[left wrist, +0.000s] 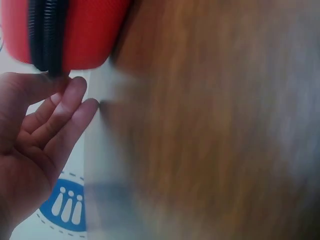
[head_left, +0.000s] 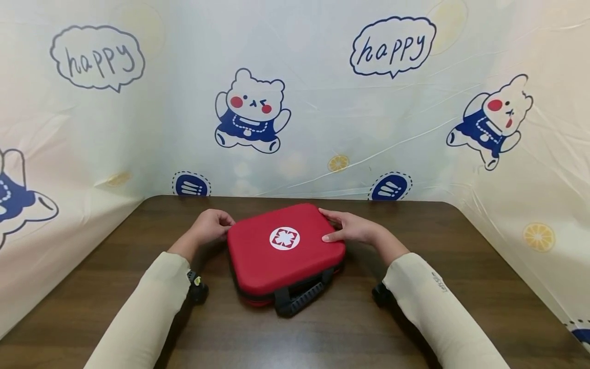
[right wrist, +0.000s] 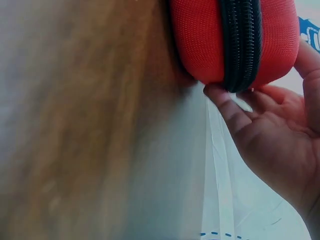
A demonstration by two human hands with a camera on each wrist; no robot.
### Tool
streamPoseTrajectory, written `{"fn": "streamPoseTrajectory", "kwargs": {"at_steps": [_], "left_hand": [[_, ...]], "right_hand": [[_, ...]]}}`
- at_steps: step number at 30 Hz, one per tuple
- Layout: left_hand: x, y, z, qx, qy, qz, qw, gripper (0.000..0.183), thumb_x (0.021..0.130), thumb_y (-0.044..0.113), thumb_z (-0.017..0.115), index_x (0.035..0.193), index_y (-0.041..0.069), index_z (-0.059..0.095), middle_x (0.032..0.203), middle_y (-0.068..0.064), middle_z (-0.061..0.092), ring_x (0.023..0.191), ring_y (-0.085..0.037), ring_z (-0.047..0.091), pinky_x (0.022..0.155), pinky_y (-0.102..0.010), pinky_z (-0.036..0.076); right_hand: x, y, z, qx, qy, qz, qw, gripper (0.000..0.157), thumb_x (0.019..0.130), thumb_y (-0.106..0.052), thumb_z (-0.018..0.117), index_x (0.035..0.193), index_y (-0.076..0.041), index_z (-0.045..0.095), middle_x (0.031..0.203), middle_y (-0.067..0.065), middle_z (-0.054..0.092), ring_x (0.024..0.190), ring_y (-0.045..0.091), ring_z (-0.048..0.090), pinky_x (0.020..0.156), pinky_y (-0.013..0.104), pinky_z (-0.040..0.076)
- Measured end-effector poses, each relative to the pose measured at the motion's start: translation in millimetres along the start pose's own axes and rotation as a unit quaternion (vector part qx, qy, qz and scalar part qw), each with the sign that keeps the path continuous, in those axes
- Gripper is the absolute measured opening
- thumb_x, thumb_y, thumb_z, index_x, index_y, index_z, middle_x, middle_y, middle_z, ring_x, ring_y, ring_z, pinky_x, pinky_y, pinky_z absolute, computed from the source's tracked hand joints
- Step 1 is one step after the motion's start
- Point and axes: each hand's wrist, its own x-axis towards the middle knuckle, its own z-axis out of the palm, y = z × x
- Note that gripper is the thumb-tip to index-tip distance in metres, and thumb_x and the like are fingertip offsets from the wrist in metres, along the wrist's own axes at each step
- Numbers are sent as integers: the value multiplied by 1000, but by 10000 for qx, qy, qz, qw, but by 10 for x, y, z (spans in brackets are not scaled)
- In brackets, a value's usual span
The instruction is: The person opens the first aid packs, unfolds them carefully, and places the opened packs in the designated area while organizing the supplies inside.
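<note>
A red first-aid case [head_left: 258, 259] with a white round emblem lies closed and slightly turned on the table, its black carry handle [head_left: 301, 300] toward me. At its far left corner, my left hand [head_left: 212, 225] has thumb and fingertips pinched together. The left wrist view shows those fingertips right at the black zipper [left wrist: 49, 35]; I cannot tell whether a zipper pull is between them. My right hand [head_left: 352, 227] grips the far right corner, thumb on the lid and fingers behind. In the right wrist view its fingers reach under the zipper [right wrist: 241, 45] edge.
The brown wooden table [head_left: 322, 338] has a far edge just behind the case. A pale printed curtain [head_left: 313, 118] with bears and lettering surrounds the back and sides. A small black device [head_left: 198, 292] sits at the left wrist, another [head_left: 381, 294] at the right.
</note>
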Motion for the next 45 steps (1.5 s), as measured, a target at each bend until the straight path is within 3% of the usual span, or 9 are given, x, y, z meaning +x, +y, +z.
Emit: {"fn": "streamPoseTrajectory", "kwargs": {"at_steps": [5, 9, 11, 14, 19, 26, 29, 35, 45], "left_hand": [[5, -46, 30, 100, 166, -78, 9998, 8, 89, 1, 64, 88, -2, 72, 75, -4, 66, 61, -15, 57, 58, -28, 51], [-33, -99, 14, 326, 409, -181, 9985, 10, 89, 2, 63, 88, -1, 72, 73, -3, 66, 60, -15, 58, 58, -28, 51], [-63, -108, -1, 502, 590, -220, 9968, 10, 88, 5, 63, 87, -1, 72, 72, -2, 66, 62, -15, 58, 60, -29, 50], [-107, -116, -40, 820, 847, -274, 9926, 12, 85, 8, 63, 86, 1, 73, 70, -1, 67, 65, -18, 58, 63, -30, 49], [-190, -95, -94, 1149, 829, -194, 9897, 11, 84, 8, 63, 82, 3, 73, 69, 0, 67, 67, -18, 59, 66, -33, 48], [-371, 73, 28, 588, -251, 356, 9973, 7, 86, 0, 67, 80, 4, 70, 69, 0, 66, 63, -14, 61, 60, -29, 51], [-459, 184, 117, 565, -519, 709, 9945, 9, 84, 1, 71, 77, 7, 69, 66, 2, 64, 61, -12, 57, 57, -28, 49], [-590, 357, 250, 595, -631, 1156, 9895, 13, 82, 5, 74, 74, 11, 68, 62, 7, 62, 58, -10, 54, 52, -26, 46], [-581, 439, 329, 254, -791, 1030, 9912, 11, 79, 1, 75, 75, 8, 69, 64, 4, 65, 59, -13, 58, 54, -29, 50]], "right_hand": [[45, -38, 4, -514, 392, 71, 9979, 78, 85, -35, 75, 151, -18, 38, 145, 7, 47, 130, 27, 46, 97, 42, 49], [-12, -130, 68, -1123, 1133, 575, 9855, 61, 87, -40, 72, 133, -6, 55, 110, 11, 65, 92, 23, 64, 73, 37, 58], [-61, -161, 116, -1040, 1349, 746, 9825, 53, 88, -38, 71, 124, -1, 58, 95, 11, 65, 73, 22, 65, 62, 35, 58], [-143, -190, 203, -475, 1525, 848, 9835, 45, 90, -30, 72, 117, 3, 57, 88, 13, 64, 64, 21, 62, 56, 35, 58], [-230, -229, 290, 186, 1696, 1039, 9798, 46, 90, -27, 72, 119, 5, 55, 97, 18, 62, 70, 23, 62, 62, 35, 59], [-206, -197, 280, 504, 1965, 1192, 9719, 63, 91, -34, 69, 136, 5, 46, 115, 21, 59, 82, 28, 64, 74, 39, 59], [-201, -159, 259, 179, 1922, 1156, 9744, 71, 90, -37, 69, 141, 4, 42, 126, 22, 55, 88, 28, 63, 73, 39, 59], [-224, -98, 168, -265, 1552, 981, 9826, 77, 87, -33, 73, 145, 3, 37, 133, 26, 50, 101, 31, 60, 72, 40, 59], [-259, -84, 49, -75, 1319, 1035, 9858, 78, 86, -29, 75, 145, 3, 35, 137, 27, 45, 102, 33, 59, 74, 41, 59]]}}
